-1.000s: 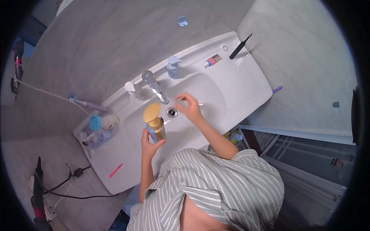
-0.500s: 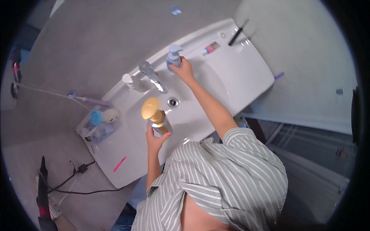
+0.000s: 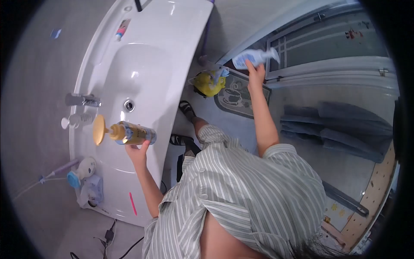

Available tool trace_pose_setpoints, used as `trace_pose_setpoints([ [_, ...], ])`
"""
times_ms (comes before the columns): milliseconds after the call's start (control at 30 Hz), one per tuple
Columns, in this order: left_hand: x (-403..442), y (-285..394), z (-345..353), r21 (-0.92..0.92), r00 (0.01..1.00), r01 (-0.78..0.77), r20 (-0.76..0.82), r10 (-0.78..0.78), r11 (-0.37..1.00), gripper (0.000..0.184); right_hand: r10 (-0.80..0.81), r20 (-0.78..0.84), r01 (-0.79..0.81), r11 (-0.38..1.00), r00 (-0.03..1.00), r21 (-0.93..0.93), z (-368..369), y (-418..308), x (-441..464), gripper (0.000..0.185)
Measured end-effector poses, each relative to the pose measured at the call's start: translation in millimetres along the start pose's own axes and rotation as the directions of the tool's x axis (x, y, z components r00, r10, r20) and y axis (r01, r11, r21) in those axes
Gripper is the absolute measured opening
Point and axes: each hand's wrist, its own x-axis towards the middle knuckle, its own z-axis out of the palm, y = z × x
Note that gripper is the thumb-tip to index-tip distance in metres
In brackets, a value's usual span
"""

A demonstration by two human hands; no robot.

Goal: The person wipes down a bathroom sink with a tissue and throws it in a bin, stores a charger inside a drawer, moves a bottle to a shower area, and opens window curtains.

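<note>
My left hand (image 3: 139, 152) is wrapped round a pump bottle with a yellow top (image 3: 133, 133), held over the front part of the white sink (image 3: 177, 56). My right hand (image 3: 255, 74) grips a pale blue pump bottle (image 3: 251, 58) out to the right, away from the sink and above the floor. The silver faucet (image 3: 84, 100) and a white pump bottle (image 3: 76, 121) stand at the sink's back edge. Beside the yellow-topped bottle is the round drain (image 3: 129, 105).
A toothpaste tube (image 3: 122, 30), a pink stick (image 3: 133, 203) and a blue-capped white container (image 3: 83, 172) lie on the sink ledge. A yellow bag (image 3: 209, 83) and a patterned mat (image 3: 236, 95) are on the floor. Grey towels (image 3: 336, 129) hang at the right.
The view has turned to the right. My right hand has taken hold of the pale blue bottle and carried it off the sink's back edge. My left hand still holds the yellow-topped bottle.
</note>
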Motion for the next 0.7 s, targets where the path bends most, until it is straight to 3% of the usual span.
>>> trace_pose_setpoints([
  [67,1.0,2.2,13.3,-0.012,0.998,-0.056,0.005,0.056,0.998,0.080,0.179,-0.262,-0.156,0.982,0.948,0.106,-70.1,5.2,-11.8,0.033],
  [133,4.1,6.7,30.0,0.033,0.999,-0.036,0.037,0.035,0.999,0.084,0.206,-0.360,-0.190,0.978,0.910,0.079,-118.0,53.3,-16.2,0.034],
  [200,8.3,11.9,54.7,0.017,0.996,-0.089,0.018,0.088,0.996,0.085,0.373,-0.159,-0.401,0.890,0.914,-0.218,-140.2,88.8,-26.9,0.035],
  [233,10.3,11.2,67.1,0.036,0.998,-0.067,-0.014,0.067,0.997,0.084,0.383,-0.125,-0.401,0.894,0.916,-0.202,-139.1,100.0,-26.2,0.036],
  [333,16.2,7.2,94.8,0.010,0.992,-0.012,-0.124,0.013,1.000,0.083,0.511,-0.254,-0.544,0.835,0.821,-0.079,-131.1,131.7,-4.1,0.047],
  [400,22.6,1.0,114.2,0.043,0.988,-0.046,-0.149,0.051,0.998,0.079,0.546,-0.292,-0.585,0.809,0.785,-0.058,-137.8,172.0,19.7,0.052],
  [467,22.4,-7.2,131.5,0.097,0.962,-0.023,-0.270,0.049,0.995,0.077,0.589,-0.341,-0.638,0.768,0.733,-0.043,-147.1,207.2,43.1,0.056],
  [533,21.0,-10.7,139.4,0.167,0.942,0.003,-0.332,0.053,0.986,0.063,0.767,-0.321,-0.737,0.633,0.555,0.237,-148.1,231.5,67.7,0.062],
  [667,20.7,-11.3,141.5,0.230,0.936,-0.048,-0.329,0.124,0.972,0.075,0.715,-0.318,-0.710,0.687,0.623,0.152,-131.3,239.6,107.9,0.058],
  [700,18.2,-14.2,142.9,0.244,0.922,-0.054,-0.360,0.142,0.968,0.075,0.672,-0.245,-0.668,0.736,0.699,0.111,-121.9,227.6,116.6,0.055],
])
